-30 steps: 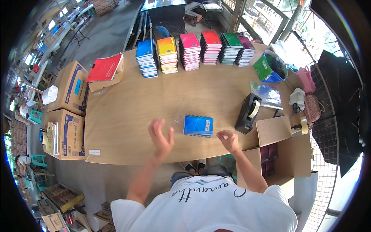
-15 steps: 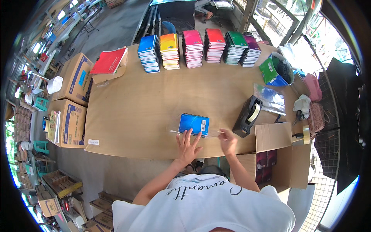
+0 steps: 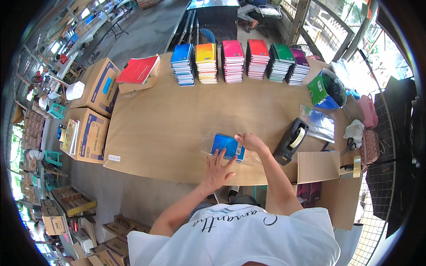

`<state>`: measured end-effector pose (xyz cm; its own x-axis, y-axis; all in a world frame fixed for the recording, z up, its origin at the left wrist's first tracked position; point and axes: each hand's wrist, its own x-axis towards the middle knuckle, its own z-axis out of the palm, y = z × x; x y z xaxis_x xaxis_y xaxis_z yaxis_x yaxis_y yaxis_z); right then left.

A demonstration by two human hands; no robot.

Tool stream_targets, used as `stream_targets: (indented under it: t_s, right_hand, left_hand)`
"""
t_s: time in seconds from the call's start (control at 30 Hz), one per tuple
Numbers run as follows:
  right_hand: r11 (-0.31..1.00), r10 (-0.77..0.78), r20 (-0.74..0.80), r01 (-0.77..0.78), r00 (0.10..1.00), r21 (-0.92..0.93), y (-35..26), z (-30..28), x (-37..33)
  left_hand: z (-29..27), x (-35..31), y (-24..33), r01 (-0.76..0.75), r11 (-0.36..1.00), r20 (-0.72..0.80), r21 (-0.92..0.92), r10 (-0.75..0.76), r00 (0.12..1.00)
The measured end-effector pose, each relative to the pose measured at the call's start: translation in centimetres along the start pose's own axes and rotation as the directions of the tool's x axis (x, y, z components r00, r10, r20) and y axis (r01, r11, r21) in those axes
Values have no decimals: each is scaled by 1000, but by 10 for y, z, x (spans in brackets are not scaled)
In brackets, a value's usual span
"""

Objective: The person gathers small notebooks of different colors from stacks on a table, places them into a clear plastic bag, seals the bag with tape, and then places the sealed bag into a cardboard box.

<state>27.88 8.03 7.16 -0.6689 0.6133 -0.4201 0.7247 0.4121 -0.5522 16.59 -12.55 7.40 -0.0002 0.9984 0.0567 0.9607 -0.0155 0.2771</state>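
A blue spiral notebook with a pale label lies near the front of the table on a sheet of clear plastic film, which shows around its sides. My left hand is open, fingers spread, with the fingertips resting on the notebook's near left edge. Over the notebook's upper right corner is my right hand, its fingers curled closed. What they grip, if anything, is hidden. A black tape dispenser with a roll of tape stands to the right of my right forearm.
Notebook stacks in blue, yellow, pink, red, green and purple line the table's far edge. A clear plastic packet and a green-blue box lie right. An open carton stands front right; cartons flank the left, near red booklets.
My right hand has moved left and away from me, from beside the notebook to over its upper right corner. The left hand stays at the near edge. The whole view has shifted slightly.
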Motion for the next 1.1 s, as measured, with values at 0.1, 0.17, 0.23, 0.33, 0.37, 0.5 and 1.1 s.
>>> stream_targets:
  t_s: [0.1, 0.17, 0.23, 0.33, 0.37, 0.5, 1.1]
  right_hand:
    - [989, -137, -44, 135, 990, -52, 11, 10, 4]
    - [990, -127, -78, 123, 989, -65, 8, 10, -1]
    - [994, -62, -320, 86, 945, 61, 21, 14, 22]
    - [993, 53, -571, -103, 819, -55, 14, 6, 48]
    - [970, 75, -643, -204, 763, -129, 8, 2, 55]
    - [962, 16, -386, -120, 922, -247, 29, -9, 79]
    - [955, -297, -377, 270, 877, -125, -29, -8, 33]
  left_hand:
    - [0, -1, -2, 3, 999, -17, -40, -4, 1000]
    - [1, -4, -4, 7, 998, -24, -68, -9, 1000]
    - [-1, -3, -4, -6, 996, -20, -91, 4, 1000]
    - [0, -4, -5, 0, 996, -7, -91, -1, 1000]
    - [-1, -4, -5, 9, 996, -7, -94, -10, 1000]
    - [2, -2, -9, 25, 995, -25, -98, -27, 999]
    - [4, 4, -20, -12, 996, -153, -86, -2, 988]
